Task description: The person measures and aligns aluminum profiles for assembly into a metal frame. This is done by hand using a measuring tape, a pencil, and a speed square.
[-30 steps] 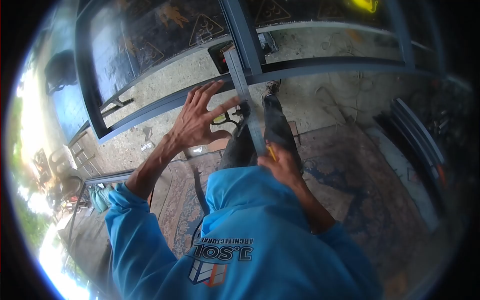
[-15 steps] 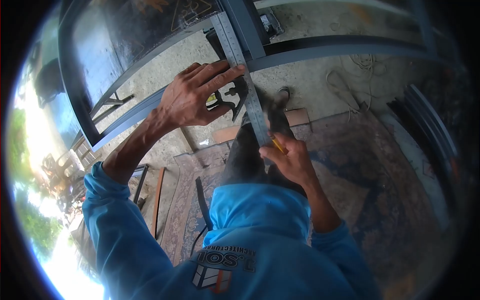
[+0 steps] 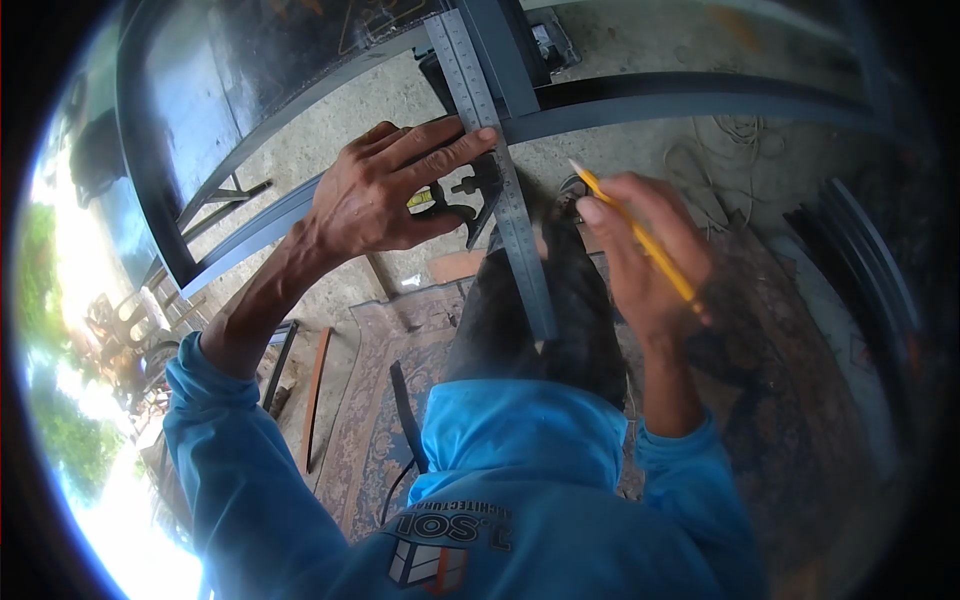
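A metal combination square has its ruler blade [image 3: 518, 225] lying across the edge of a dark grey metal frame [image 3: 600, 112]. My left hand [image 3: 375, 195] is closed around the square's black head [image 3: 484, 186], which has a yellow-green level vial, and its fingers press on the blade. Off to the right of the blade, my right hand [image 3: 655, 255] pinches a yellow pencil [image 3: 650, 240], its tip pointing up and left toward the frame. The blade's lower end hangs free over my dark trousers.
Below lies a patterned rug [image 3: 375, 400] on a concrete floor. Long dark profiles [image 3: 850, 270] rest at the right, near a coiled cord [image 3: 700, 170]. A glossy dark panel [image 3: 270, 80] sits within the frame at upper left. Narrow bars [image 3: 316, 400] lie at lower left.
My right hand has left the lower end of the blade and moved up and right, raising the pencil into fuller view. My left hand stays on the square.
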`<control>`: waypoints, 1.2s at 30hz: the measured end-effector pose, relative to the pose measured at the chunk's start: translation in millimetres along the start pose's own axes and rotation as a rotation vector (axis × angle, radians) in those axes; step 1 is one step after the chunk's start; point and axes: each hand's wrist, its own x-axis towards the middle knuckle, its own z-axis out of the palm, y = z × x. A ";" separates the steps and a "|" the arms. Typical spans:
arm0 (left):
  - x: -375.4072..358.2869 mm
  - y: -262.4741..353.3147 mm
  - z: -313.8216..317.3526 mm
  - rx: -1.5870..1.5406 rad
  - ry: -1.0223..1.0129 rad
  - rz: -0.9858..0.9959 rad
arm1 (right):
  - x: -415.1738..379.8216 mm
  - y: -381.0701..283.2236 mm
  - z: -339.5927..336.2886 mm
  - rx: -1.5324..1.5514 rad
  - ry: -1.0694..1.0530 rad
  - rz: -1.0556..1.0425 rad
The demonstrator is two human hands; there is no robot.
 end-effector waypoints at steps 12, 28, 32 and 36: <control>-1.6 -0.8 -0.5 -0.011 -0.013 -0.023 | 6.9 23.4 51.5 -0.044 0.051 -0.380; 0.9 -4.6 -0.7 -0.026 0.010 0.012 | 4.0 23.0 53.6 -0.064 0.033 -0.371; -0.8 -4.2 1.4 -0.046 0.001 -0.001 | 18.2 16.8 54.2 0.042 0.045 -0.288; -0.4 -2.4 0.2 -0.066 -0.020 -0.026 | 17.3 15.2 51.6 0.034 0.031 -0.267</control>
